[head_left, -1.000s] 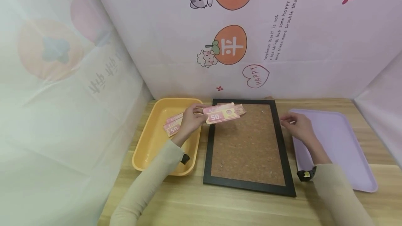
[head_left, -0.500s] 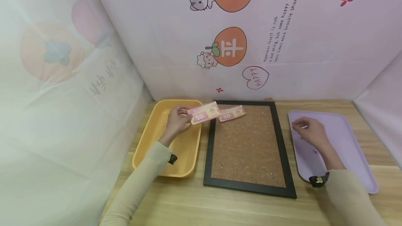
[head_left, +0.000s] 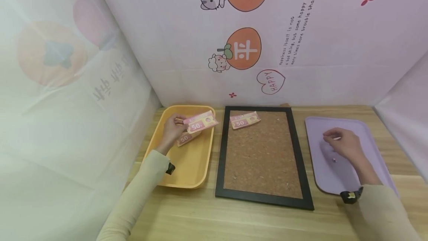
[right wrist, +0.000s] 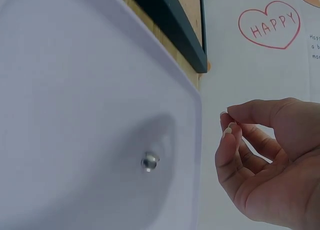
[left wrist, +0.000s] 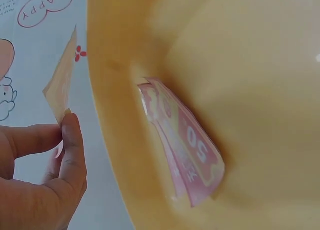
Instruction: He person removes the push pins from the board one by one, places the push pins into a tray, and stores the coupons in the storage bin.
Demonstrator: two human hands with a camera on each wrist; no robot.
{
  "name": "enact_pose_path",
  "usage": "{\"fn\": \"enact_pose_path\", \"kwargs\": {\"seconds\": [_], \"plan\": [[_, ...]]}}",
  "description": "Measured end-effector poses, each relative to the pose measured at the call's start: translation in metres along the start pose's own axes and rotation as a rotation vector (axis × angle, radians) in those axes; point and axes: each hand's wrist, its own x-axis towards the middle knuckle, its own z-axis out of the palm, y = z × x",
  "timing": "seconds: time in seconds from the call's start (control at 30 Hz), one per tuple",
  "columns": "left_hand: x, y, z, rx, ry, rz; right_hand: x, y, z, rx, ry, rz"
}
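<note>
My left hand point(head_left: 172, 131) pinches a pink and yellow paper coupon point(head_left: 202, 122) printed with 50, holding it above the yellow bin. In the left wrist view the held coupon point(left wrist: 61, 80) appears almost edge-on between thumb and fingers. Several more coupons point(left wrist: 182, 145) lie in the bin point(head_left: 197, 176), overlapping each other. Another coupon point(head_left: 245, 120) sits at the top left of the framed corkboard point(head_left: 262, 155). Over the purple tray point(head_left: 319, 124) hovers my right hand point(head_left: 344, 142), fingers loosely bent, thumb tip by the index fingertip, with no object showing between them. A silvery pushpin point(right wrist: 149, 161) lies in the tray below it.
The black frame point(head_left: 220, 166) of the board stands between bin and tray on a wooden table point(head_left: 234, 222). Small pins show on the cork, one near a lower corner point(head_left: 234, 177). A printed white cloth point(head_left: 187, 66) rises directly behind.
My left hand has drawn the coupon leftward from over the corkboard to above the bin. My right hand has moved right, from beside the frame to over the tray.
</note>
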Motion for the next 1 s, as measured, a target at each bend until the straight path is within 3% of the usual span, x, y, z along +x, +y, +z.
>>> {"fn": "enact_pose_path", "kwargs": {"seconds": [0.57, 0.77, 1.0], "plan": [[-0.001, -0.027, -0.021, 0.146, -0.024, -0.048, -0.013, 0.028, -0.011, -0.019, -0.025, 0.038], [-0.001, -0.033, -0.025, 0.168, -0.063, -0.073, -0.020, 0.042, -0.013, -0.038, -0.039, 0.045], [-0.001, -0.036, -0.027, 0.279, -0.055, -0.099, -0.024, 0.048, -0.011, -0.044, -0.059, 0.067]]}}
